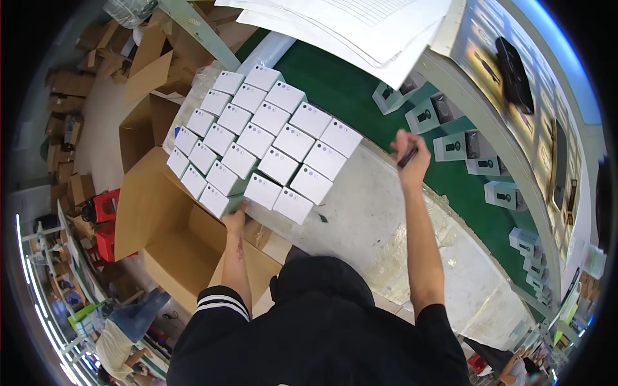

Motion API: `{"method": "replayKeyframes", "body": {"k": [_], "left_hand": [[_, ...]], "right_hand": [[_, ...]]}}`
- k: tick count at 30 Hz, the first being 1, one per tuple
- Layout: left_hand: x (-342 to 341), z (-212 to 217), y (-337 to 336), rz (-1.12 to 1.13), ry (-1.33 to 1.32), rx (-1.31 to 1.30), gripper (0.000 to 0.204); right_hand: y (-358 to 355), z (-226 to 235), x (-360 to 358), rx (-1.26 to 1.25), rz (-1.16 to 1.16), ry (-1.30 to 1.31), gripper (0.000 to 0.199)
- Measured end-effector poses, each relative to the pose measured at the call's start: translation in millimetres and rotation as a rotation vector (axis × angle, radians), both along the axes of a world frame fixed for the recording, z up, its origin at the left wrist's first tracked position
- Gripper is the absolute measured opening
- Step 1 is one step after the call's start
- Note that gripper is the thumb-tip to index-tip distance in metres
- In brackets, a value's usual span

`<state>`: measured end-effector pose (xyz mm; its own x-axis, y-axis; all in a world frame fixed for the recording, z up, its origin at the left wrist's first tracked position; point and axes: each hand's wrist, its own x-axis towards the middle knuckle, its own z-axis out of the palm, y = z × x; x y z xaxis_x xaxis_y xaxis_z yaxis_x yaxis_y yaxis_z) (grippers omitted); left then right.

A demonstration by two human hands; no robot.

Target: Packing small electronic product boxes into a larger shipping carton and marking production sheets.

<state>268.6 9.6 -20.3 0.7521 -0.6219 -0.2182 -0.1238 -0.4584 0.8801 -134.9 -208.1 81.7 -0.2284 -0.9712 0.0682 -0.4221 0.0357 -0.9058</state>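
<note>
White boxes (pixel 256 139) cover the left part of the pale tabletop (pixel 367 212), packed side by side in slanting rows from its far edge to its near edge. Each top has a few small round marks in one corner. The left hand (pixel 235 220) is at the tabletop's near edge, its fingers against the lower end of a corner box (pixel 214 199); they are partly hidden, so I cannot tell whether they grip it or only touch it.

The right hand (pixel 415 164) is above the tabletop's far edge, to the right of the boxes, its fingers curled around a dark pen (pixel 407 158).

Beyond the far edge runs a green surface (pixel 465 193), with a line of pale green packages (pixel 449 147) bearing a dark picture. A shelf (pixel 492 122) rises behind them, and white papers (pixel 367 29) overhang the far edge of the green surface.

Beside the tabletop's near edge, at its left, a large open carton (pixel 183 241) stands below the boxes. Farther off to the left, red stools (pixel 106 222) stand on the floor.
</note>
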Motion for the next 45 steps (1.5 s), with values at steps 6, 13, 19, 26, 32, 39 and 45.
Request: {"method": "replayKeyframes", "body": {"k": [6, 13, 19, 26, 32, 39, 45], "left_hand": [[10, -18, 8, 0.037, -0.145, -0.012, 0.025], [0, 10, 5, -0.061, 0.087, 0.072, 0.026], [7, -14, 51, 0.023, 0.163, 0.511, 0.023], [-127, 71, 40, -1.004, 0.185, 0.415, 0.029], [-218, 103, -7, -0.962, 0.621, 0.193, 0.039], [-257, 77, -8, -1.236, 0.550, 0.004, 0.035], [-260, 78, -19, -1.187, 0.694, 0.053, 0.028]], "right_hand": [[-118, 29, 21, 0.283, -0.317, -0.242, 0.052], [-115, 4, 14, 0.305, -0.187, -0.074, 0.024], [-16, 14, -16, 0.034, 0.030, 0.340, 0.005], [119, 46, -44, 0.002, 0.163, 0.244, 0.015], [214, 61, -54, 0.154, 0.086, 0.111, 0.020], [260, 14, -60, 0.184, 0.066, -0.503, 0.009], [239, 5, -46, 0.205, 0.053, -0.407, 0.035]]}}
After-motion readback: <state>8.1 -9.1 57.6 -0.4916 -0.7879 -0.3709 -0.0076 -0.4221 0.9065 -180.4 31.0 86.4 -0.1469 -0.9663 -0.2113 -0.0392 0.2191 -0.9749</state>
